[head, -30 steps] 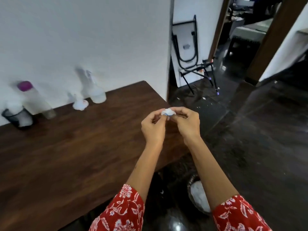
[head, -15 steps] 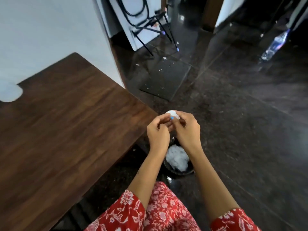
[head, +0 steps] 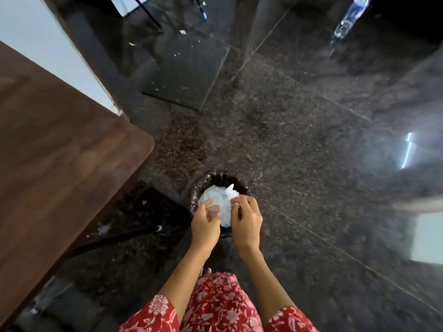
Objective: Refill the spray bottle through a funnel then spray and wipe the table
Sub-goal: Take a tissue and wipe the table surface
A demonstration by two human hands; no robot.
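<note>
Dark speckled stone floor (head: 299, 149) fills most of the head view, glossy enough to carry a pale streak of reflected light far to the right of the hands. Both hands hang close together over a small round bin (head: 217, 180) lined with a black bag, and white crumpled tissue (head: 221, 200) fills it. The right hand (head: 245, 222) has its fingers curled, its fingertips pinching a small white wad (head: 231, 191) at the top of that heap; whether this wad is apart from the tissue lying in the bin cannot be told. The left hand (head: 205, 224) sits just beside it with fingers bent inward toward the same white mass, and the blur hides whether it grips anything. Left of the hands the brown wooden table (head: 60, 152) shows one rounded corner, its top bare in the part that shows. Beyond that corner rises a white wall (head: 48, 44). Ahead of the hands a grey mat (head: 187, 68) lies flat on the floor, dotted with pale scraps. Far ahead and to the right a clear plastic bottle (head: 348, 17) lies on the floor. Red floral sleeves (head: 153, 315) and clothing show below the wrists.
</note>
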